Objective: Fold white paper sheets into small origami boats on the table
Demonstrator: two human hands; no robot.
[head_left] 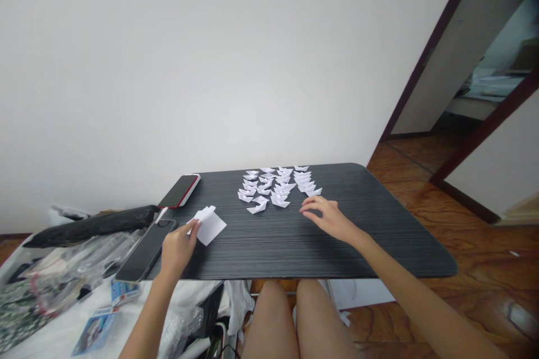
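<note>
My left hand [179, 245] pinches a piece of white paper [210, 228] at the left part of the dark table. Part of the paper stands folded up, and a flat square portion lies beneath it; whether these are separate sheets I cannot make out. Over the table's middle right, my right hand [325, 215] hovers with thumb and fingers apart and nothing visible between them. Just beyond it, several small folded paper boats [280, 194] sit in rough rows. The nearest boat [314, 192] is right by my right fingertips.
A tablet-like device with a red edge [179, 190] and a dark phone [146, 249] lie along the left side of the black table [370, 219]. Plastic-wrapped things and a long black bundle [96, 226] crowd the left. A white wall [252, 67] stands behind; a doorway opens right.
</note>
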